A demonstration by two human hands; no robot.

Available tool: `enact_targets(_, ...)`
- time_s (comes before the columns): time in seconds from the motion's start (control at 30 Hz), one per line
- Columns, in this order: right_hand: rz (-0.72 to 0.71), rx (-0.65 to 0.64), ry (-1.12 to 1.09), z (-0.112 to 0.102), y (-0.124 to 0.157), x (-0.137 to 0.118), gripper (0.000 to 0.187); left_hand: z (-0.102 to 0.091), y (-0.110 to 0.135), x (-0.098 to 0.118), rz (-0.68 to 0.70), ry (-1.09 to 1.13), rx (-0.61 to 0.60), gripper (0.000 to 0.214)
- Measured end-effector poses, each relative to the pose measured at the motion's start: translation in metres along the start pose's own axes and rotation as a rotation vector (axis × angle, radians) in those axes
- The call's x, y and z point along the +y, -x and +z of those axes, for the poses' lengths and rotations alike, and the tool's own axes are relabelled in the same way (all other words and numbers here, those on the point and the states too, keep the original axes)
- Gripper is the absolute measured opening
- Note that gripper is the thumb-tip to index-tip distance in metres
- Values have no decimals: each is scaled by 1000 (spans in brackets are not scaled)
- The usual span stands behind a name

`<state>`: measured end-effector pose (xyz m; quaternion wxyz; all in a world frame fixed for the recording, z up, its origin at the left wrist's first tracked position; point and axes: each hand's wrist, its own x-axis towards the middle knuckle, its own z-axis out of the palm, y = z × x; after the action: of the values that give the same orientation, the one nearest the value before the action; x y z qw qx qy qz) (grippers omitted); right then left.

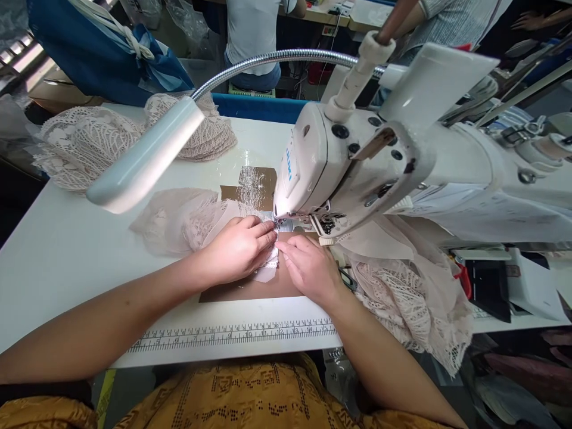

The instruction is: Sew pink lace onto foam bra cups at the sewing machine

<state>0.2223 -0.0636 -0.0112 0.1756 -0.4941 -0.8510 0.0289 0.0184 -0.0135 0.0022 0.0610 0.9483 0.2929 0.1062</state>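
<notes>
The lace piece (192, 220) lies on the worktop (58, 250) with its near edge right at the needle of the sewing machine (313, 161) and the rest bunched out to the machine's left. Both hands rest on it just in front of the needle. The left hand (239, 247) lies flat with fingers nearly straight and close together, pressing the lace down without clasping it. The right hand (308, 268) lies flat too, fingertips pointing at the needle and touching the fabric edge. Neither hand closes around anything.

Judging by how things lie, the seam looks barely begun or partway through. Only a short stretch of fabric sits at the presser foot, and most of the piece is bunched to the left of the machine. Any stitching already made cannot be made out at this size.

Behind the machine's left side sits 1 stack of lace cups (89, 143), and a heap of lace (402, 292) hangs off the worktop below the machine's right side. Which of the 2 is finished cannot be told. A lamp (145, 158) on a flexible neck hangs to the left of the machine, and a printed ruler strip (232, 335) runs along the worktop edge in front of it.
</notes>
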Motion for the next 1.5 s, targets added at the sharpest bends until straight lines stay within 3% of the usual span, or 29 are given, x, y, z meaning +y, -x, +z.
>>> enact_targets(0.57,-177,-8,-19,-8,9,-2,24,-11,5,-7,58,75,-26,33)
enact_targets(1.1,-97,23,45,-4,8,-3,27,-2,-1,-12,69,4,-16,38)
enact_targets(1.33,-69,-12,95,-3,8,-3,29,-6,2,-6,172,-77,-11,34)
enact_targets(1.5,-66,-23,86,-3,9,-2,29,-1,3,-5,132,-97,-9,32)
